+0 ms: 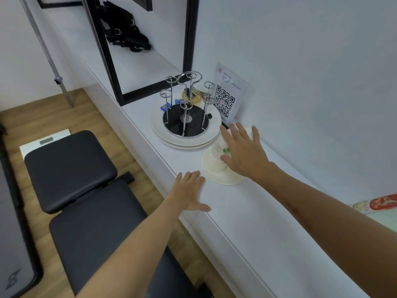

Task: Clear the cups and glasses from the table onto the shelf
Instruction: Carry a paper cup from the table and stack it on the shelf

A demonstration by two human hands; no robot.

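A stack of white paper cups (217, 162) with a green leaf print stands upside down on a small white plate (223, 179) on the white shelf (247, 222). My right hand (242, 153) hovers over the stack with fingers spread, its thumb beside the cups; whether it touches them I cannot tell. My left hand (189, 190) lies flat near the shelf's front edge, fingers straight, holding nothing. Left of the cups stands a chrome cup rack (185, 106) with no cups on its prongs, set on white plates (159, 127).
A QR-code sign (227, 93) leans on the wall behind the rack. A black frame (111, 61) stands further back with black straps (126, 35) behind it. A black padded bench (71, 168) lies below the shelf. A red-and-cream packet (380, 203) sits at the right.
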